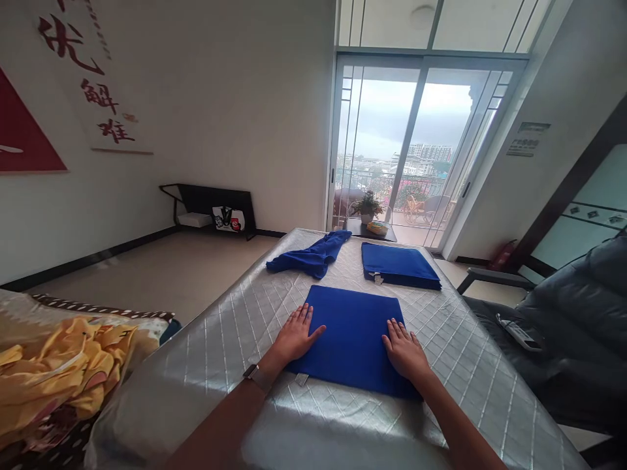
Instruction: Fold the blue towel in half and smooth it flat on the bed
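Observation:
A folded blue cloth [353,339] lies flat as a neat square on the silver quilted cover, with a small white tag at its near edge. My left hand [295,334] rests flat on its left edge, fingers stretched out. On the right edge my right hand [404,347] lies likewise, palm down with fingers extended. Beyond it to the right sits a stack of folded blue cloths [399,263], with white tags showing at a corner. A crumpled blue cloth [313,256] lies loose at the far left of the bed.
The silver quilted bed cover [220,352] spreads under everything. Yellow clothes [63,372] are heaped at the left. A dark armchair [578,326] with a remote control [520,333] stands at the right. Behind the bed, a small table [367,230] holds a potted plant [368,207] before glass doors.

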Available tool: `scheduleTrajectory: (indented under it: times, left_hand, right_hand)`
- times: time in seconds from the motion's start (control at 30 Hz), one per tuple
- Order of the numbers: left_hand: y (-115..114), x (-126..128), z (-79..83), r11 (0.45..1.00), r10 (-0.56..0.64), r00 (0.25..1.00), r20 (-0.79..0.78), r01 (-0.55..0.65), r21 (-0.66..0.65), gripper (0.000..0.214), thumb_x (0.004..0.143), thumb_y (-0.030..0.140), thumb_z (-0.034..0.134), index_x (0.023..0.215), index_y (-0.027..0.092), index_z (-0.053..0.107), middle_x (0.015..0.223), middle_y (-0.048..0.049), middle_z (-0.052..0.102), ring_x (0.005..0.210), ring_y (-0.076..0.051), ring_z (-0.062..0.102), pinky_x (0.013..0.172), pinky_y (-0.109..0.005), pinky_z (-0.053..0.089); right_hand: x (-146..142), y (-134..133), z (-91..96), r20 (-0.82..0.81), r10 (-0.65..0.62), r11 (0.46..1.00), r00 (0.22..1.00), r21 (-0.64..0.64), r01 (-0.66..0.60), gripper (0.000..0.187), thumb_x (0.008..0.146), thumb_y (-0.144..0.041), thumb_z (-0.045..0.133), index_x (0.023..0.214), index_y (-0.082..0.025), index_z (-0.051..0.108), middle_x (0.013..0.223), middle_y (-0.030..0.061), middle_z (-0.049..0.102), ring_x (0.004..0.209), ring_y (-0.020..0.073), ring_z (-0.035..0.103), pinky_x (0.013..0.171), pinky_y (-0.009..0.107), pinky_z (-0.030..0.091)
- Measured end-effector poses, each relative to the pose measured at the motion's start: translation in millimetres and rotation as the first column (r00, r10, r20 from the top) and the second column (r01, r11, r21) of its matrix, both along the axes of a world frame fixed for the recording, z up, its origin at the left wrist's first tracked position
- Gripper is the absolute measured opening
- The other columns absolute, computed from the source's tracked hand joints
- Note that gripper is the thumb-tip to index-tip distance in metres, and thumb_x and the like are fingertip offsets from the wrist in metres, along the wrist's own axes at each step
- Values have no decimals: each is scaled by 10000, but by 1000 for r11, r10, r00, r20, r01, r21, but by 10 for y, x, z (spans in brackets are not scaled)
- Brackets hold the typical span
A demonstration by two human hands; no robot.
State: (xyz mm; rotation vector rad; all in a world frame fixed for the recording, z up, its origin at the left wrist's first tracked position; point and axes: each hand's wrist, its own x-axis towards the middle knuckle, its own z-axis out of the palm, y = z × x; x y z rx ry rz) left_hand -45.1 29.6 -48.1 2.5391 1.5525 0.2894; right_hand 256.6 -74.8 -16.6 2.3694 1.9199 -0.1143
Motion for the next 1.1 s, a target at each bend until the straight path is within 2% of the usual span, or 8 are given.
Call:
scheduleTrajectory:
  times: [0.1,0.23,0.4,0.57,1.0,1.1]
  left_hand:
    - [-2,6,-3,1000,-5,1000,-4,5,7,955,957,756,132,1566,31,253,1635,-186,170,1524,-297,147,1236,-460,141]
    - [9,2,-29,1000,4,1000,2,-4,14,929,961,749,158,1570,55,267,1636,-177,186,1521,-299,158,1239,-443,139]
    - [23,-18,-82,999,-8,1000,16,8,41,895,971,735,162,1578,84,257,1638,-166,199,1521,-301,166,1232,-468,154]
    - [10,-27,-72,999,0,1000,-2,0,40,887,977,726,160,1576,78,256,1643,-154,188,1524,-281,166,1234,-442,141]
    - [-18,-23,72,999,-12,998,-55,10,-38,954,956,753,129,1574,33,219,1645,-176,133,1530,-277,123,1233,-448,126]
    - [35,-23,94,998,-9,997,-80,5,-55,966,940,774,152,1570,49,257,1636,-178,177,1521,-294,172,1225,-448,144]
  right_hand:
    - [16,77,146,-14,0,999,1000,-42,-1,621,1018,-383,189,1583,-139,272,1645,67,240,1517,239,202,1224,483,129]
    - [54,307,244,-37,-21,1000,999,5,21,621,1020,-382,183,1575,-129,298,1632,62,281,1517,230,205,1227,467,114]
    - [115,552,45,-71,-53,994,996,94,60,631,1020,-392,195,1583,-117,268,1654,62,220,1529,217,152,1228,428,92]
    - [171,572,-157,-111,-59,988,992,133,74,641,1024,-403,169,1593,-113,226,1663,57,186,1532,205,132,1227,409,97]
    - [184,575,-163,-159,-54,986,986,145,77,632,1027,-411,194,1591,-129,238,1659,35,193,1531,208,135,1232,422,89]
    - [181,565,-161,-163,-54,983,985,162,80,631,1026,-409,200,1588,-128,251,1656,45,212,1528,211,151,1230,424,98]
